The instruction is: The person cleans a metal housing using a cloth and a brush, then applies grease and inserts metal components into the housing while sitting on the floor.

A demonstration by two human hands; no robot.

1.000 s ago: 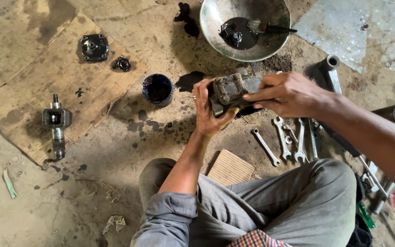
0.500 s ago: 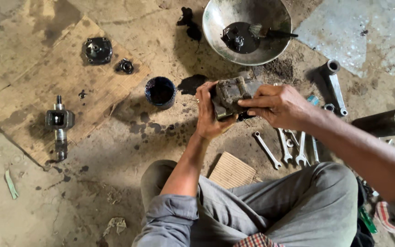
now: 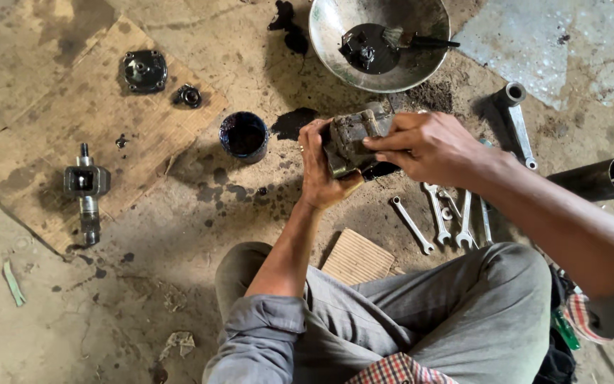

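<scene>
Greasy metal part (image 3: 353, 139) now sits clamped between left hand (image 3: 319, 167) and right hand (image 3: 424, 146), fingers closed on it, drawn slightly nearer the body than a second ago, above the floor (image 3: 179, 235) beside the wrenches (image 3: 449, 217) and bowl (image 3: 335, 60).

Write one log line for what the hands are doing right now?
left hand: holds greasy part | right hand: grips part from above | nearby: cup, bowl with brush, wrenches

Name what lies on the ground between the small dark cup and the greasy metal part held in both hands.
In the head view, a black oil stain lies between the dark cup and the metal part, beside the left hand.
</scene>
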